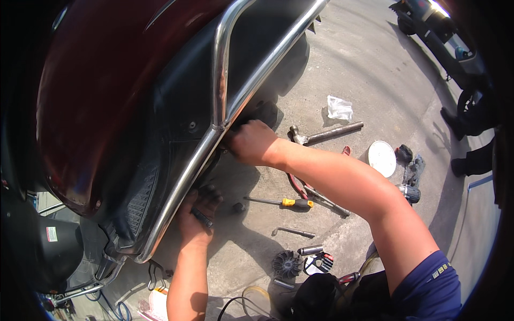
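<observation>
Working with both bare hands at the low side of a dark red scooter (pixel 96 107), placed from the upper left of the frame down to the lower left. Reaching with right hand (pixel 251 142) beneath the chrome bar (pixel 267 68), near the middle of the frame, in a curled, fist-like grip; cannot tell the thing pinched inside, because of knuckles hiding the fingertips. Probably entering from the outer side because of bar and body blocking the way from above.

Holding with left hand (pixel 190 222), left of centre and lower, a short dark rod (pixel 202 218) against the palm, on fingers only loosely bent; cannot tell the firmness. Turned palm upward, perhaps for carrying the rod with little effort.

See on the ground (pixel 375 59), right of centre and lower, a hammer (pixel 332 132), a yellow-and-black screwdriver (pixel 297 203), an L-shaped wrench (pixel 293 232) and a finned round part (pixel 287 264). Laid out there, presumably, for quick picking without standing up.

Concerning the look of the scooter: glossy and deep red on the large panel, matt black on the lower cover (pixel 187 101), ridged on the footboard (pixel 143 203), brightly polished on the bar. Deeply shaded under the bar, hence hard to read exactly beside the right hand.
</observation>
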A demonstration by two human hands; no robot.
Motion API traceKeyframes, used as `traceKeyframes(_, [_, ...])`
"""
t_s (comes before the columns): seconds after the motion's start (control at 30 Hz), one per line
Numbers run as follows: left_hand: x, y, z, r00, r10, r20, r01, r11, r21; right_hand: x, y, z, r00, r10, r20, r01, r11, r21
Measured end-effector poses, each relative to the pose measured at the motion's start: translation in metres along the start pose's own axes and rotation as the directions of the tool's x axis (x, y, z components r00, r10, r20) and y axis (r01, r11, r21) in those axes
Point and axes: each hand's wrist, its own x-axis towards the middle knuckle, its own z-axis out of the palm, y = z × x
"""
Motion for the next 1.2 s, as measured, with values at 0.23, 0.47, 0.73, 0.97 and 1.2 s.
traceKeyframes(0.23, [0.0006, 0.0011, -0.0038, 0.999, -0.021, -0.033, 0.02, 1.0, -0.003, -0.0021, 0.0006, -0.0042, 0.998, 0.052, -0.042, -0.044, 0.985, 0.169])
traceKeyframes(0.47, [0.0005, 0.0009, -0.0025, 1.0, -0.015, -0.019, 0.015, 1.0, -0.011, -0.0028, 0.0002, -0.0081, 0.997, 0.072, -0.037, -0.058, 0.958, 0.279])
traceKeyframes(0.73, [-0.0018, -0.0003, 0.0039, 0.999, 0.0, -0.036, 0.0, 1.0, 0.02, 0.0, 0.0025, -0.0073, 1.0, 0.016, 0.002, -0.016, 0.993, 0.116])
traceKeyframes(0.97, [-0.0002, -0.0005, 0.0033, 0.999, 0.003, -0.032, -0.002, 0.999, 0.037, 0.0008, 0.002, -0.009, 0.999, 0.005, 0.043, -0.008, 0.997, 0.082])
traceKeyframes(1.2, [-0.0004, -0.0012, -0.002, 0.996, -0.02, -0.092, 0.022, 1.0, 0.021, 0.0, 0.0036, -0.0066, 1.0, 0.027, -0.01, -0.026, 0.994, 0.105])
